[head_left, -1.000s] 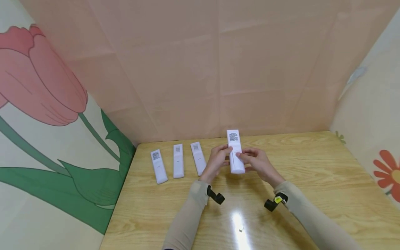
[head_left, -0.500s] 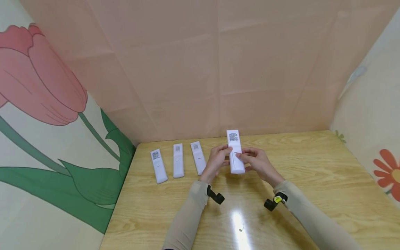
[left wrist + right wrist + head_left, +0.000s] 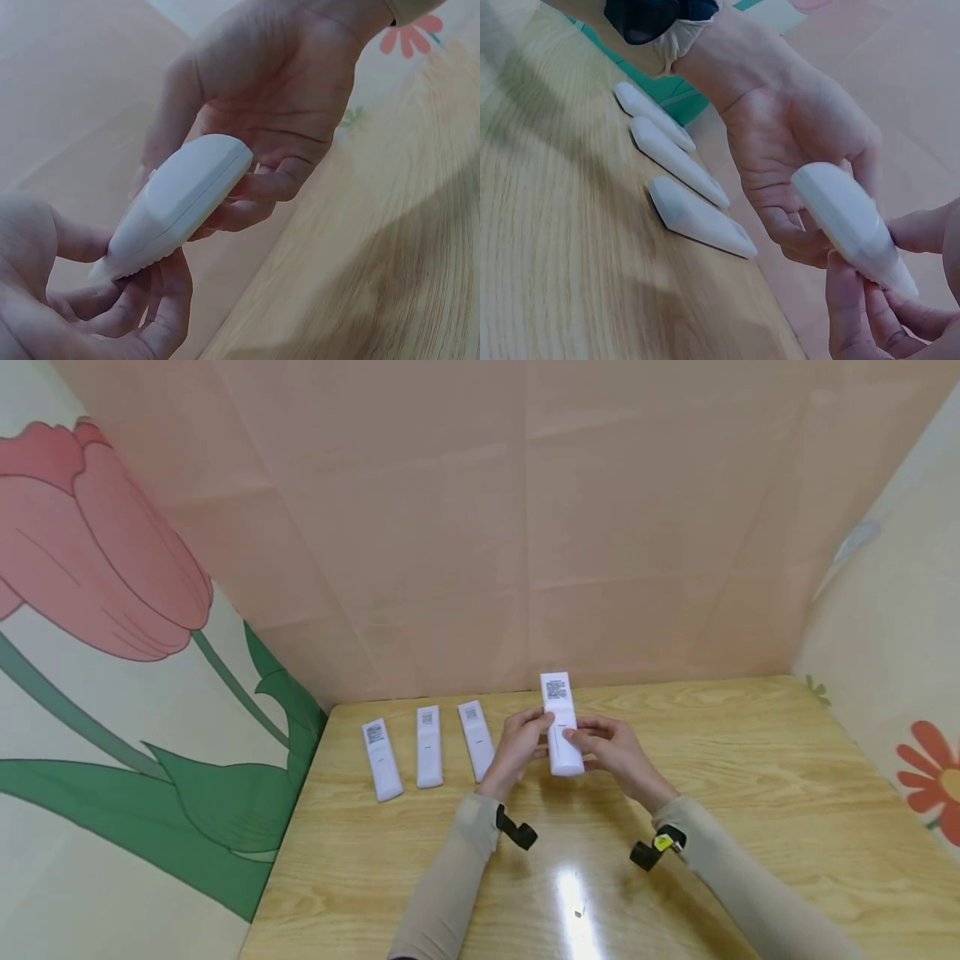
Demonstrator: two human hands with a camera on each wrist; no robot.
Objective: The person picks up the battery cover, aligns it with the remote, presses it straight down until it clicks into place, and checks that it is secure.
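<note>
A white remote control [image 3: 556, 692] is held up above the table with its back toward the head camera, showing a printed label and a battery cover. My left hand [image 3: 519, 745] pinches its left edge, thumb on the back and fingers underneath. On the right edge, my right hand [image 3: 619, 757] grips the lower half, its thumb lying on the battery cover. From the side, the left wrist view shows the remote's rounded end [image 3: 214, 161] between both hands. Three similar remotes, the left one [image 3: 382, 760], the middle one [image 3: 429, 747] and the right one [image 3: 476, 739], lie back up on the table.
The wooden table [image 3: 750, 777] meets a pinkish sheet [image 3: 420, 568] at its back edge. A tulip-painted panel [image 3: 112, 543] stands at the left, a flower-painted panel [image 3: 892, 677] at the right. My left forearm passes close to the right-hand lying remote.
The held remote has shifted slightly left and tilted a little, with my right hand moving along. Both hands keep their hold; the three lying remotes stay put.
</note>
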